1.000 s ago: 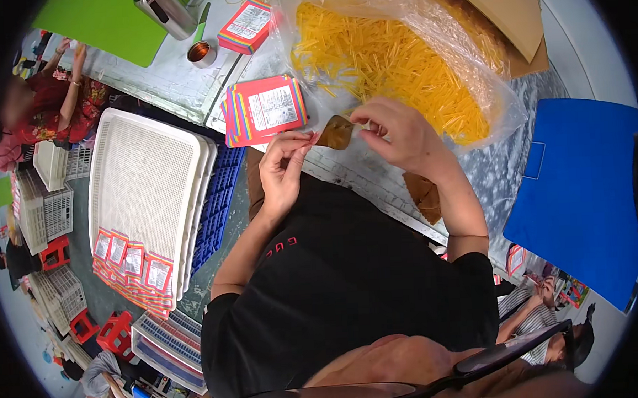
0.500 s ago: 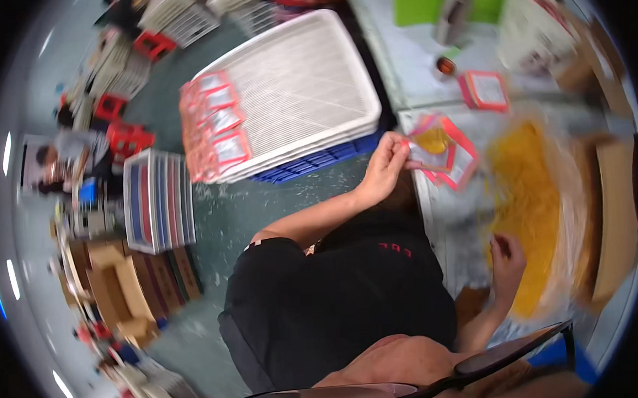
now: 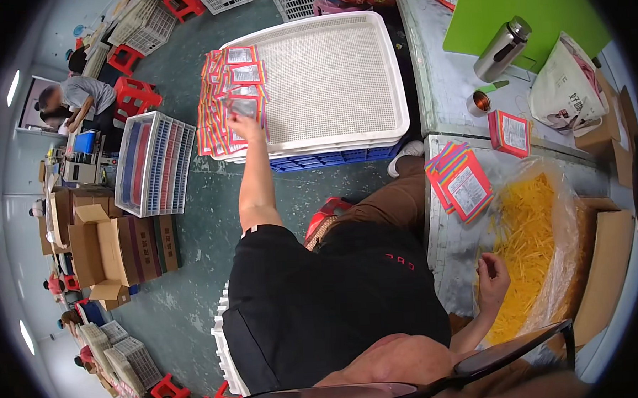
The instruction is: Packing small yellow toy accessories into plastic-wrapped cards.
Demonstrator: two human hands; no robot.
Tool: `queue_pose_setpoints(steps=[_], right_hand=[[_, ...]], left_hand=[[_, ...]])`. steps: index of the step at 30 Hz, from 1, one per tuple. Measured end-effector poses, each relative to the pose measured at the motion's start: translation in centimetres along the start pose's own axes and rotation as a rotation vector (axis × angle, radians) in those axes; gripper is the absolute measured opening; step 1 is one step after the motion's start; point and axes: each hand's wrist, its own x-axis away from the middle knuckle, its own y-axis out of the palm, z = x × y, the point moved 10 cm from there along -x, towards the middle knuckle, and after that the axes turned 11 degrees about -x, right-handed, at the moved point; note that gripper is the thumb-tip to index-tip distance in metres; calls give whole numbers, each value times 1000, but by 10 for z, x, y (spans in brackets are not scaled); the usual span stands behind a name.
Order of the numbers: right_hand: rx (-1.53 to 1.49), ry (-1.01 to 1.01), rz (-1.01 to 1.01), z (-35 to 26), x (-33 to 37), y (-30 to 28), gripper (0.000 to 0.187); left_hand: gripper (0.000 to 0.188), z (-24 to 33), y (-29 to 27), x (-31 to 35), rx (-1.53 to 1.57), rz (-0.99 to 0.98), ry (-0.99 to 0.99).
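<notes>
My left hand [image 3: 246, 125] reaches out to the white mesh tray [image 3: 321, 78] and pinches a flat packet [image 3: 245, 106] with a clear window and a coloured border. That packet lies on overlapping rows of similar packets [image 3: 220, 125] along the tray's left side. Over the near edge of a heap of thin yellow strips [image 3: 527, 240], my right hand [image 3: 492, 284] is closed, fingers curled to the thumb. Whether anything small is between them I cannot make out. Fanned red-bordered cards or packets [image 3: 464, 185] lie on the table beyond that hand.
A red-edged stack [image 3: 510, 134], an open copper-coloured cup [image 3: 479, 104], a steel flask [image 3: 501, 49] and a white bag [image 3: 567, 88] stand on the table. A cardboard box [image 3: 614, 271] flanks the strips. Striped-looking crates [image 3: 154, 163] and open cartons [image 3: 108, 251] stand on the floor at left.
My left hand has swung from above the table, where it held a packet, left to the rows on the tray. My right hand has dropped slightly and stays by the yellow strips.
</notes>
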Motion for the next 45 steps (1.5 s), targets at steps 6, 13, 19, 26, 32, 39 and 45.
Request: queue_pose_setpoints(steps=[6, 13, 19, 26, 32, 39, 45], right_hand=[[-11, 34, 85, 21, 8, -13, 14], [80, 3, 102, -1, 19, -13, 17], [33, 28, 170, 12, 36, -18, 18], [-8, 69, 174, 34, 47, -22, 20], [-18, 15, 149, 26, 35, -12, 18], [-22, -3, 136, 25, 32, -11, 17], [-20, 1, 112, 23, 28, -7, 17]], left_hand=[[47, 62, -43, 4, -818, 473, 575], [43, 200, 94, 342, -147, -1000, 1042], [64, 215, 63, 615, 34, -1555, 1634], [30, 192, 81, 622, -3, -1506, 1581], [31, 197, 69, 624, 30, -1473, 1667], [27, 184, 81, 611, 36, -1607, 1594], [17, 198, 79, 617, -21, -1473, 1537]])
